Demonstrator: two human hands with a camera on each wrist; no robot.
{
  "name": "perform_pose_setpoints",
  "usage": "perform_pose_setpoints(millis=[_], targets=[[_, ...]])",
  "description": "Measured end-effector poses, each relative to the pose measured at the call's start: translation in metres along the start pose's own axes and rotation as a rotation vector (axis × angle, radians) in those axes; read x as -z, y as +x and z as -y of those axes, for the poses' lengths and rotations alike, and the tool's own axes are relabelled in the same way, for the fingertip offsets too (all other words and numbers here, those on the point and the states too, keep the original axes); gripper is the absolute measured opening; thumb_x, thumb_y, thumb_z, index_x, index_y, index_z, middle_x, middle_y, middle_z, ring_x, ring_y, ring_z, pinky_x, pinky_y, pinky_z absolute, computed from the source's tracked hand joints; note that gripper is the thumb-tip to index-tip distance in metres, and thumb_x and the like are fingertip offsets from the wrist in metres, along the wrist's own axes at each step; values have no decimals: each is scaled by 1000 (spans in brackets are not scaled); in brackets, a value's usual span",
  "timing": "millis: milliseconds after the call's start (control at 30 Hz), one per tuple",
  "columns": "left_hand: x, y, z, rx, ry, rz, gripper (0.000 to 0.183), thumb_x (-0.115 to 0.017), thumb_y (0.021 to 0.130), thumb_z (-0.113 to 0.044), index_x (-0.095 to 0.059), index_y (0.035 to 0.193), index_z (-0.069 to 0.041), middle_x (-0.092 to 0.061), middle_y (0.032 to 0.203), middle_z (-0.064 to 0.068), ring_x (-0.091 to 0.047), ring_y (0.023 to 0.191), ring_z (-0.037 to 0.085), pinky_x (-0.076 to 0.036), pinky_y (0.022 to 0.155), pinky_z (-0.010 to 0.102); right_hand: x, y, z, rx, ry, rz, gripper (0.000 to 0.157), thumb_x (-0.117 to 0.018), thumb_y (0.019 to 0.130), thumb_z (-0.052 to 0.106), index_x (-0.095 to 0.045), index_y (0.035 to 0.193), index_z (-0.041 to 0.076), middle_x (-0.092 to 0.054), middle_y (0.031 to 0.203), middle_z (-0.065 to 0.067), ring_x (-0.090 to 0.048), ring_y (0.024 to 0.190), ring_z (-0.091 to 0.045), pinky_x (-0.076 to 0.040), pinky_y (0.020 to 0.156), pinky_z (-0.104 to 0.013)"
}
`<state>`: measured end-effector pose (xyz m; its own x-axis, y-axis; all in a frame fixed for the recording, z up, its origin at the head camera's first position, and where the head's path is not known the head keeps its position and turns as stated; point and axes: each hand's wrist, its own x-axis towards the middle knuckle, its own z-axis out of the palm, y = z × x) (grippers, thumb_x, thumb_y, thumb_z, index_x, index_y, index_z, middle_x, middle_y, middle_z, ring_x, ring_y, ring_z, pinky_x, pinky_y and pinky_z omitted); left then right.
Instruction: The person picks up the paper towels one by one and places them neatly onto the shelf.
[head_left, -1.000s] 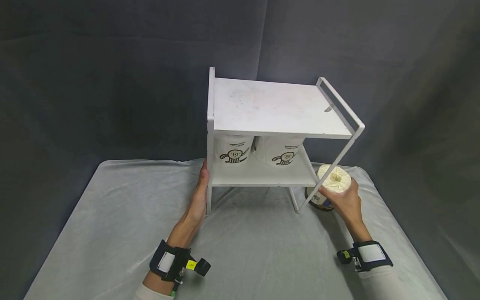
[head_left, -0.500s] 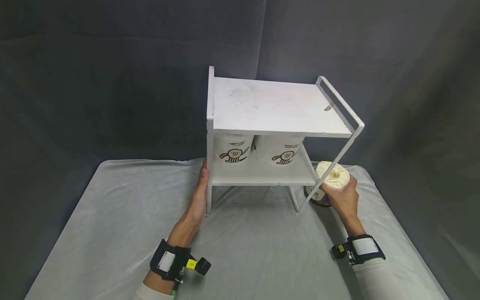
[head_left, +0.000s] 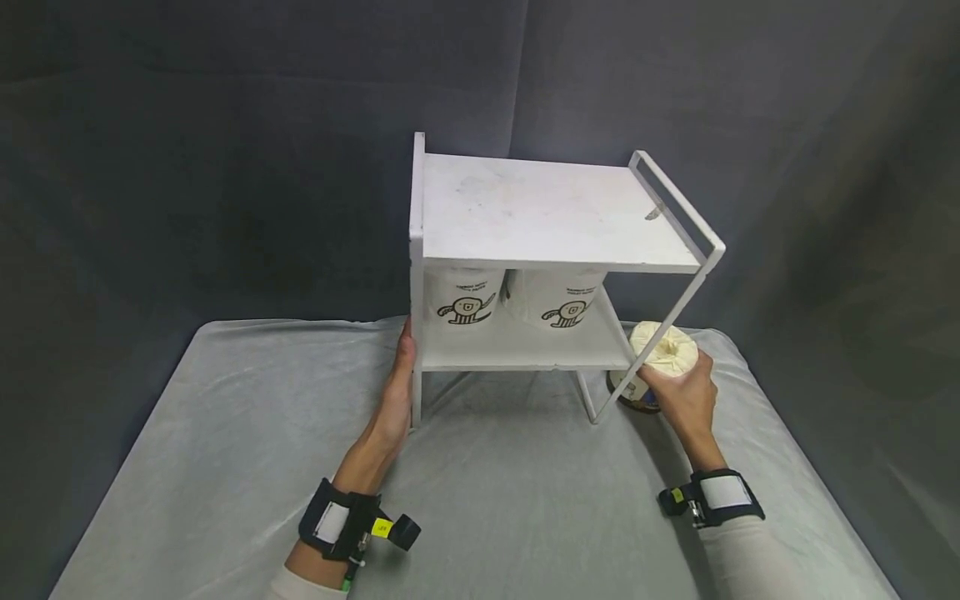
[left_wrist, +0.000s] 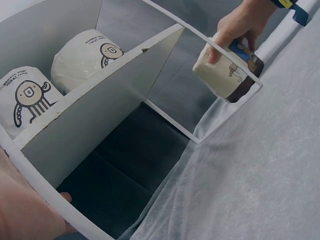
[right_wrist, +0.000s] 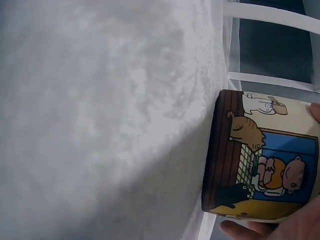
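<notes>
My right hand (head_left: pixel 686 402) grips a toilet paper roll (head_left: pixel 667 350) from its near side, just right of the rack. The roll stands upright. Its cartoon wrapper (right_wrist: pixel 270 155) with cats and a seated figure faces the right wrist camera. My left hand (head_left: pixel 393 400) lies along the left side of a white two-tier shelf rack (head_left: pixel 558 208); a fingertip (left_wrist: pixel 66 196) shows past the rack's bar in the left wrist view. On the lower tier stand two white-wrapped toilet paper rolls, the left one (head_left: pixel 465 300) and the right one (head_left: pixel 562 304), each printed with a dog-like figure.
A grey cloth covers the table (head_left: pixel 510 500), with dark curtain (head_left: pixel 262 167) behind it. The rack's right side frame (head_left: pixel 667 333) slants between the lower tier and the held roll. A small grey mark sits on the top tier's right end.
My right hand and the toilet paper roll have shifted slightly away from me and left, mostly in the first half second. The left hand stays against the rack.
</notes>
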<state>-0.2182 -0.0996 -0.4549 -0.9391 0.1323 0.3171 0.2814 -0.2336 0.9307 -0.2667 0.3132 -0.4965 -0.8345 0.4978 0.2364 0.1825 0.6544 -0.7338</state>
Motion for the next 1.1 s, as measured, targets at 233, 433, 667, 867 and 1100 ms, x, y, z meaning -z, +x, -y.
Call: perform_pose_setpoints(millis=[233, 433, 667, 867, 1100], targets=[[1, 1, -2, 10, 8, -6, 67, -11, 102, -55, 4, 159, -25, 4, 164, -7, 5, 148, 11, 7, 116, 51, -2, 2, 2, 15, -13, -22, 101, -78, 70, 55, -35, 148, 9, -56, 135, -23, -53, 120, -41, -45, 91, -56], [1, 2, -3, 34, 19, -12, 69, -11, 101, -57, 5, 159, -23, 6, 165, -7, 7, 148, 8, 6, 117, 46, -3, 1, 0, 25, -17, -50, 97, -77, 72, 53, -37, 147, 8, -57, 132, -23, -54, 118, -41, -44, 90, -55], [0, 0, -2, 45, 25, -11, 71, -11, 101, -57, 7, 159, -21, 9, 165, -4, 10, 148, 10, 7, 117, 47, -2, -2, -3, 31, -27, -63, 97, -76, 71, 56, -37, 146, 7, -57, 132, -22, -53, 119, -42, -43, 92, -57], [1, 0, -1, 36, 20, 0, 70, -10, 101, -57, 8, 159, -21, 9, 165, -4, 10, 148, 11, 8, 117, 49, 2, -3, -2, 17, -20, -56, 99, -77, 70, 58, -38, 146, 9, -57, 133, -20, -53, 119, -39, -42, 92, -56], [1, -1, 0, 26, 17, 2, 71, -11, 101, -58, 7, 159, -22, 9, 165, -4, 11, 148, 12, 8, 117, 49, 14, -9, 3, 20, -5, -44, 104, -78, 67, 61, -38, 147, 9, -56, 133, -19, -52, 118, -39, -41, 93, -55]])
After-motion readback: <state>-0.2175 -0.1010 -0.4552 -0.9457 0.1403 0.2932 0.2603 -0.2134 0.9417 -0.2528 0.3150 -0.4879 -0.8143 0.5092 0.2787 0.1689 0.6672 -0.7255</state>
